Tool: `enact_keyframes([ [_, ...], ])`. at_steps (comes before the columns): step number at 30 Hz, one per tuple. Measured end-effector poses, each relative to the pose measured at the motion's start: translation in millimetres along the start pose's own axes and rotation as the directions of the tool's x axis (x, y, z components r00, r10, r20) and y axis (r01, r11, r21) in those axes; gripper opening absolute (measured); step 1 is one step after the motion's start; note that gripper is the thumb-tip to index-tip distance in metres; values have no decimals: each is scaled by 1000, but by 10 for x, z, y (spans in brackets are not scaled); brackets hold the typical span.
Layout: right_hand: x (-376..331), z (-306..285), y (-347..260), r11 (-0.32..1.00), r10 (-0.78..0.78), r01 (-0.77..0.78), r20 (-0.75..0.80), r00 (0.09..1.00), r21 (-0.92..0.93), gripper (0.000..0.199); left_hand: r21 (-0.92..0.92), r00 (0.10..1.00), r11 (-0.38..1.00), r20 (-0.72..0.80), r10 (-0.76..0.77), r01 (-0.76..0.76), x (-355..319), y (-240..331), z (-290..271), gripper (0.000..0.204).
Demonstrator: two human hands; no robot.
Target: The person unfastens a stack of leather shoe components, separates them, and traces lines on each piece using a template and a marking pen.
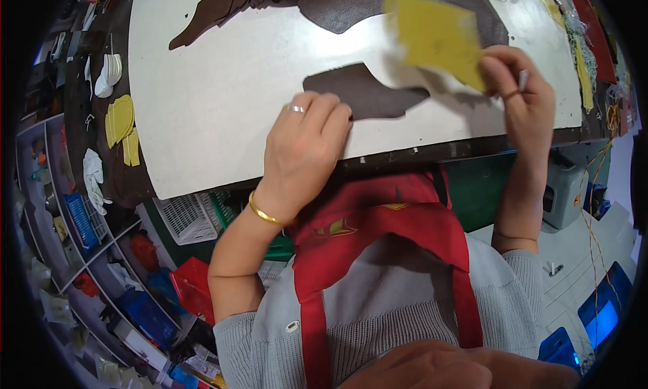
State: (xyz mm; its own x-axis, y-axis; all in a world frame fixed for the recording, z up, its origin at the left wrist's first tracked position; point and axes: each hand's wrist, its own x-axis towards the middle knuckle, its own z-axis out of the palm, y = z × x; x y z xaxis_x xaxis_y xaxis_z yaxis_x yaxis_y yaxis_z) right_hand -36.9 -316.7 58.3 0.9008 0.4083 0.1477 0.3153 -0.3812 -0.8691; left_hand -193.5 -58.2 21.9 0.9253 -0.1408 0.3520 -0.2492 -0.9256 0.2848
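Observation:
A dark brown leather piece (371, 95) lies flat on the white work board, near its front edge. My left hand (304, 143), with a ring and a gold bracelet, rests at the leather's left end; its curled fingers are pressed together on the piece and their tips are hidden. To the right, my right hand (523, 85) pinches the lower right corner of a yellow template sheet (435, 41), raised above the board and blurred by motion. A slim silvery stick (523, 80), perhaps a pen, also shows between this hand's fingers.
More brown leather pieces (344, 8) lie along the far side of the white board (202, 119). Left of it are yellow templates (120, 121), white pads (109, 75) and a white glove (94, 176). Shelves (67, 281) stand lower left; cords (590, 207) hang at right.

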Motion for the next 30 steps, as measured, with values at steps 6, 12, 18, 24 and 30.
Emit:
enact_keyframes([
  [6,-32,558,-17,994,-72,99,368,927,-54,22,-113,984,993,-173,-39,20,-276,99,97,29],
  [12,-117,682,-44,973,-14,114,440,898,-201,17,-117,977,991,-194,-85,63,-366,106,147,29],
  [18,-47,710,-21,953,-64,188,448,892,-238,18,14,994,999,-102,-48,50,-264,176,69,35],
  [24,79,396,-24,981,131,-44,474,871,-190,17,146,999,989,35,-29,23,-199,206,-2,36],
  [30,-144,399,63,957,-17,120,363,932,-264,19,218,990,976,140,-8,-23,-105,283,-56,42],
])
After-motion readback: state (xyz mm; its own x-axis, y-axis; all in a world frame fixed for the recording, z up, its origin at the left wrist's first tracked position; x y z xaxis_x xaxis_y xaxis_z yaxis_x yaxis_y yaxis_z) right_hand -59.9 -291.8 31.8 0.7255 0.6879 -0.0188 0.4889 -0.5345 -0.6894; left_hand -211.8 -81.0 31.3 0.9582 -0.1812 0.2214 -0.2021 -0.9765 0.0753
